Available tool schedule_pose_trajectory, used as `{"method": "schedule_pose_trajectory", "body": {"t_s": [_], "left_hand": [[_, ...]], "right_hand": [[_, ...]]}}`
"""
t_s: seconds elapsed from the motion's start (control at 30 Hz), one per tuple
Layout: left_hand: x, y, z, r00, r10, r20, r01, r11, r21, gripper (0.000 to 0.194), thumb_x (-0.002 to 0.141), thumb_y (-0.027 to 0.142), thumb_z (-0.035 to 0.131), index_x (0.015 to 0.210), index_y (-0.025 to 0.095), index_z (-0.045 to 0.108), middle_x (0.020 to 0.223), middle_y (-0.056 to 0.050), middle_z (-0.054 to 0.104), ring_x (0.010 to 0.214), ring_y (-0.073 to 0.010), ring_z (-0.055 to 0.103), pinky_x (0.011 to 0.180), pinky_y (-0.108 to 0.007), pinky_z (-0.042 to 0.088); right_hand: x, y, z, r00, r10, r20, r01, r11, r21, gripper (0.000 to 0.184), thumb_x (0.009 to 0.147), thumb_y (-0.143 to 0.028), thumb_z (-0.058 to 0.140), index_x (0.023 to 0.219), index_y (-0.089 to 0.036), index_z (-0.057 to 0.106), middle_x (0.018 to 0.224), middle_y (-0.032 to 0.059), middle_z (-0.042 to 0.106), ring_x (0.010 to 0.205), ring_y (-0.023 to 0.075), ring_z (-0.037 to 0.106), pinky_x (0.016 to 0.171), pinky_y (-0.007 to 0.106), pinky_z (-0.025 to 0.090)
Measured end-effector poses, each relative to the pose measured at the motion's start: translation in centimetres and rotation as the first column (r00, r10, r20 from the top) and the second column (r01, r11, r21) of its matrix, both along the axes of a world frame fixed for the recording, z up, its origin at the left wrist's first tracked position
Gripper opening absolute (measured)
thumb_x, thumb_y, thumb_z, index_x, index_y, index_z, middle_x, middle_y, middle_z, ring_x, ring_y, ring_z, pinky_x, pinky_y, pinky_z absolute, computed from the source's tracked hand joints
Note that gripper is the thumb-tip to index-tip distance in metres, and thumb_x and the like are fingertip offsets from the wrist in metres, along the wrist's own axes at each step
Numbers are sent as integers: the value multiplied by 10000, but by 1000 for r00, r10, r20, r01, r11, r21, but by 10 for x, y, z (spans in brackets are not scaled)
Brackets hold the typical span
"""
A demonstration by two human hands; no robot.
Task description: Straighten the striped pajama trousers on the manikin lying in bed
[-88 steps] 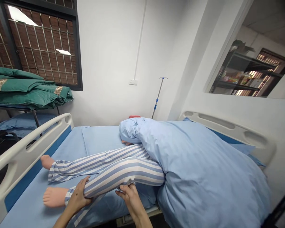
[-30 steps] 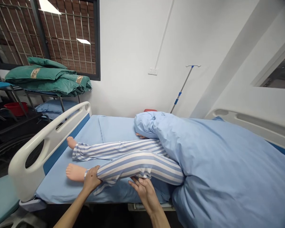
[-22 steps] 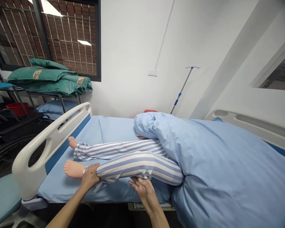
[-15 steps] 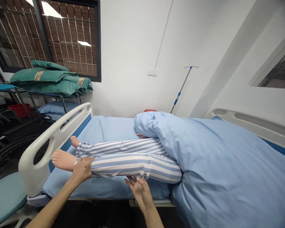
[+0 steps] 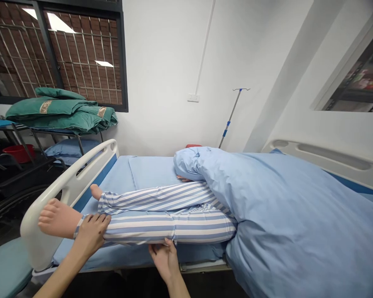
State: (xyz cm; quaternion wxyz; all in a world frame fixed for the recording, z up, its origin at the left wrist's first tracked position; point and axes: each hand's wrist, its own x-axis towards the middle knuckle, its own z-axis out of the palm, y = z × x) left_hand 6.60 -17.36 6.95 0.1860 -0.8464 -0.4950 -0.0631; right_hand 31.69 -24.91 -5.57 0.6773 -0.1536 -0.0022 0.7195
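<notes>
Two bare hands are on the near leg (image 5: 139, 227) of a figure (image 5: 202, 229) lying on a bed (image 5: 149, 167), in blue-and-white striped trousers that leave its feet bare. The left hand (image 5: 91, 234) lies over the lower shin, just beside the near foot (image 5: 59, 219), its fingers slightly spread and curved around the cloth-covered limb. Farther right, the right hand (image 5: 165, 258) is under the leg around the knee, its thumb against the lower edge of the cloth; the leg partly hides its other fingers, so I cannot tell whether they are spread or pressed together. The near leg runs almost straight along the near side of the bed, and its foot, at the left, overlaps the footboard (image 5: 71, 179) in view; I cannot tell whether they touch. Behind it, the far leg (image 5: 155, 198) lies on the bed, the far foot (image 5: 96, 191) just short of the footboard. To the right, a light blue quilt (image 5: 267, 198) covers the rest of the figure. Beyond the bed stands a drip pole (image 5: 231, 116), and at the far left, green bedding (image 5: 62, 111) lies folded below a barred window (image 5: 87, 62).
</notes>
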Motion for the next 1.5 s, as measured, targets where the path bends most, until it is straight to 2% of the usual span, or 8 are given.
{"method": "schedule_pose_trajectory", "body": {"t_s": [0.17, 0.33, 0.6, 0.73, 0.93, 1.17, 1.3, 1.5], "left_hand": [[-8, 5, -29, 999, 14, 44, -13, 1000, -13, 481, 622, 20, 406, 1026, 173, 619, 980, -85, 659, 933, -251, 553, 841, -382, 346], [-6, 16, -68, 982, 40, 182, -36, 999, -21, 513, 600, 35, 417, 1056, 179, 602, 1043, -72, 655, 980, -235, 558, 883, -355, 366], [39, 30, -133, 911, 152, 382, -98, 983, -156, 557, 573, 56, 430, 1096, 166, 585, 1123, -67, 646, 1063, -211, 561, 965, -330, 384], [54, 31, -153, 882, 196, 429, -96, 965, -244, 543, 578, 87, 446, 1099, 168, 577, 1137, -71, 640, 1070, -209, 565, 978, -333, 388], [55, 35, -150, 877, 193, 441, -71, 958, -277, 550, 575, 88, 437, 1102, 160, 576, 1134, -74, 639, 1072, -214, 561, 977, -346, 387], [38, 41, -135, 911, 69, 406, 17, 979, -204, 538, 582, 81, 447, 1091, 177, 591, 1120, -66, 650, 1051, -211, 572, 937, -343, 409], [15, 44, -121, 937, -27, 348, 66, 993, -100, 534, 583, 69, 445, 1080, 189, 599, 1103, -61, 659, 1032, -215, 581, 918, -340, 412], [-24, 42, -90, 973, -44, 226, 62, 996, -70, 500, 602, 47, 419, 1031, 204, 624, 1056, -58, 665, 984, -228, 572, 884, -358, 377]], "right_hand": [[6, -7, 3, 999, -6, 46, 6, 1000, -9, 177, 607, -260, 725, 748, -194, 639, 845, 16, 675, 887, 205, 594, 892, 409, 431], [21, -15, 16, 994, -24, 103, 22, 1000, 18, 174, 593, -236, 744, 718, -202, 628, 860, 18, 668, 902, 223, 589, 892, 452, 426], [62, -27, 51, 947, -48, 317, 22, 996, 87, 168, 633, -190, 735, 733, -200, 600, 891, 14, 639, 1016, 258, 557, 938, 514, 389], [72, -27, 61, 896, -34, 442, -6, 996, 89, 224, 643, -194, 730, 830, -187, 607, 962, 36, 616, 1053, 274, 537, 916, 498, 409], [72, -25, 57, 890, -42, 455, 9, 997, 74, 217, 639, -205, 735, 807, -183, 600, 936, 35, 612, 1051, 275, 537, 898, 485, 424], [62, -25, 51, 926, -82, 368, 59, 996, 72, 208, 625, -187, 743, 771, -195, 594, 926, 15, 639, 985, 244, 570, 912, 494, 412], [44, -17, 43, 952, -119, 284, 120, 993, 13, 254, 571, -230, 783, 729, -209, 586, 872, 0, 657, 927, 224, 592, 907, 465, 413], [10, 1, 20, 973, -137, 186, 170, 970, -173, 429, 472, -378, 828, 813, -242, 607, 837, -6, 664, 853, 210, 601, 830, 408, 455]]}}
